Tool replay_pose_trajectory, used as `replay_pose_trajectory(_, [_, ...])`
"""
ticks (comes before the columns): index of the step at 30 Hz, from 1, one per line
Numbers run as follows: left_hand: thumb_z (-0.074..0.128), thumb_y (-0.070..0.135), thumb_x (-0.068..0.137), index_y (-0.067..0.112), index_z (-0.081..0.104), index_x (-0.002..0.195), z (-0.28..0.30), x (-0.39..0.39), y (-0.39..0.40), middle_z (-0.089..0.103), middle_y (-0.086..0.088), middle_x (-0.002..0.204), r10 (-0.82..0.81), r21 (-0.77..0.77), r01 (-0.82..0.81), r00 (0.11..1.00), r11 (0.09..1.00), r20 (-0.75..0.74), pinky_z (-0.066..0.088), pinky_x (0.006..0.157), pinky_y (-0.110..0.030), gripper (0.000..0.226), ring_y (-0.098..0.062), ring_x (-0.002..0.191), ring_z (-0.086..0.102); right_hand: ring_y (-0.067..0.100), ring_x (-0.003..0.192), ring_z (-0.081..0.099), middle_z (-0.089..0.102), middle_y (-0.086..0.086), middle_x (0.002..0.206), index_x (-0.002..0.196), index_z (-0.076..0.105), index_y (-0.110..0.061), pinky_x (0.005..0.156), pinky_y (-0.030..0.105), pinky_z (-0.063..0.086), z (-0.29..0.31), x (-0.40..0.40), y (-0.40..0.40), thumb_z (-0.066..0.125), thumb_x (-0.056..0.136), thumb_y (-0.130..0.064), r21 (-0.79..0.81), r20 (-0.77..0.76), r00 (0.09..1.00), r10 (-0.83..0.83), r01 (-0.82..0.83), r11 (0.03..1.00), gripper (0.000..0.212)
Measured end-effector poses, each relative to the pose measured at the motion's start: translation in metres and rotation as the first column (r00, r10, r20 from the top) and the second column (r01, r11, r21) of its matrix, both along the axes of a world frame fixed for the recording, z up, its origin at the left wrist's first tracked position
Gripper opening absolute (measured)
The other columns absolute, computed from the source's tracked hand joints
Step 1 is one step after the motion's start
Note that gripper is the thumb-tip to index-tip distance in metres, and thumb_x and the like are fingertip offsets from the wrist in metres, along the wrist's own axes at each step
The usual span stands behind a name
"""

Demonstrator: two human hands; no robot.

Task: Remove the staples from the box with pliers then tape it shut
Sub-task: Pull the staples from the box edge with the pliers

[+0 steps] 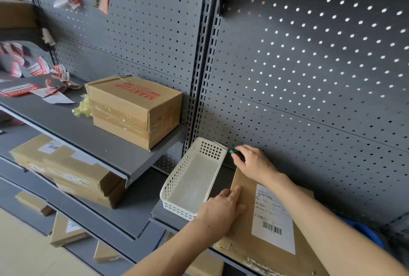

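A flat brown cardboard box [244, 229] with a white barcode label lies on the grey shelf at lower right. Staples show along its near left edge. My left hand [221, 211] rests flat on the box's left edge, fingers straight. My right hand [252, 161] is behind the box's far end, curled round a green-handled tool [232, 151], probably the pliers; most of the tool is hidden in the hand. No tape roll is in view.
A white plastic basket [194, 178] stands just left of the box, with a metal staple or clip on its far rim. A taped brown box [135, 109] sits on the higher shelf to the left. More boxes lie on lower shelves. Grey pegboard [309, 76] backs everything.
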State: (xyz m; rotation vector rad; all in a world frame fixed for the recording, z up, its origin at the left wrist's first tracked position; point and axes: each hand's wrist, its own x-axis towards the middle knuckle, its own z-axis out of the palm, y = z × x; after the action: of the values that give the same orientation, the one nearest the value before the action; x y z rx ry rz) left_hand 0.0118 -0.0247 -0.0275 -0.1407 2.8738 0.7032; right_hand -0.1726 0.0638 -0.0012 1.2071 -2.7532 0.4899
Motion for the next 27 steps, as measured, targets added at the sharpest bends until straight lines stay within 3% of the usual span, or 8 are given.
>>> replay_pose_trajectory(8, [0.033, 0.052, 0.104, 0.029, 0.012, 0.159, 0.004, 0.001, 0.000, 0.032, -0.007, 0.159, -0.005, -0.005, 0.005, 1.000, 1.000, 0.008, 0.049, 0.102, -0.046, 0.062, -0.035, 0.125, 0.056, 0.031, 0.116, 0.063, 0.065, 0.010, 0.130, 0.134, 0.061, -0.007, 0.098, 0.046, 0.053, 0.000, 0.000, -0.010, 0.052, 0.106, -0.038, 0.085, 0.027, 1.000, -0.015, 0.013, 0.996, 0.043])
replay_pose_trajectory(16, [0.033, 0.053, 0.104, 0.030, 0.014, 0.158, 0.003, 0.002, 0.000, 0.034, -0.004, 0.157, 0.000, 0.019, 0.000, 1.000, 1.000, 0.007, 0.048, 0.102, -0.047, 0.062, -0.034, 0.126, 0.055, 0.026, 0.117, 0.060, 0.060, 0.003, 0.131, 0.136, 0.058, -0.016, 0.099, 0.044, 0.052, 0.003, 0.001, -0.010, 0.055, 0.101, -0.054, 0.130, 0.056, 0.998, -0.040, 0.032, 0.991, 0.052])
replay_pose_trajectory(27, [0.033, 0.054, 0.104, 0.032, 0.014, 0.159, 0.004, 0.001, -0.001, 0.033, -0.003, 0.158, 0.005, 0.043, -0.005, 1.000, 0.999, 0.008, 0.047, 0.103, -0.045, 0.062, -0.032, 0.128, 0.053, 0.023, 0.110, 0.062, 0.061, 0.000, 0.126, 0.133, 0.061, -0.016, 0.090, 0.038, 0.054, 0.011, 0.009, -0.008, 0.055, 0.102, -0.049, 0.091, 0.015, 0.998, -0.055, 0.053, 0.994, 0.045])
